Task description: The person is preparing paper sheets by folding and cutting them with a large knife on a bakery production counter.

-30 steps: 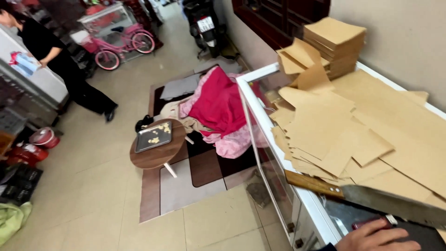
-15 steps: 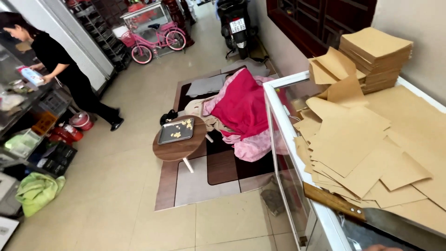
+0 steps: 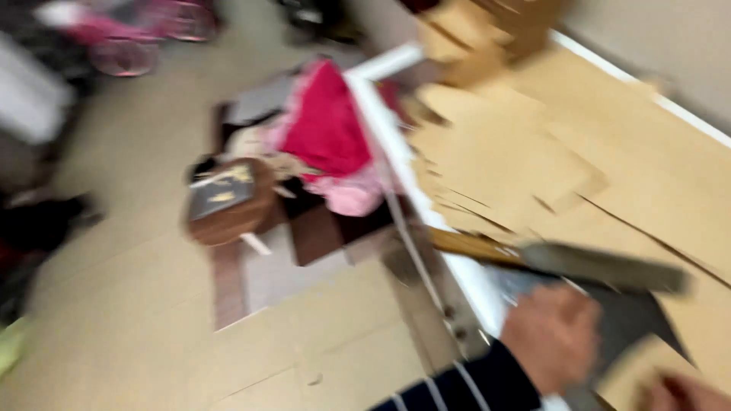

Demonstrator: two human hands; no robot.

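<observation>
The picture is heavily blurred by motion. My left hand (image 3: 552,335), in a dark striped sleeve, is over a dark flat sheet (image 3: 632,316) at the near end of a white-framed glass counter (image 3: 396,144). Just beyond it lies a long blade with a wooden handle (image 3: 601,266). Only part of my right hand (image 3: 678,392) shows at the bottom edge, next to a brown cardboard piece (image 3: 636,365). Whether either hand grips anything is too blurred to tell. Flat brown cardboard cut-outs (image 3: 518,160) cover the counter top.
Left of the counter, on the tiled floor, a small round wooden table (image 3: 228,202) stands on a rug beside a heap of red and pink cloth (image 3: 327,129). A pink bicycle (image 3: 145,38) is at the back left. A cardboard stack (image 3: 487,27) sits at the counter's far end.
The view has swung right and down and blurred. My left hand and striped sleeve have come into view at the bottom, and part of my right hand shows too.
</observation>
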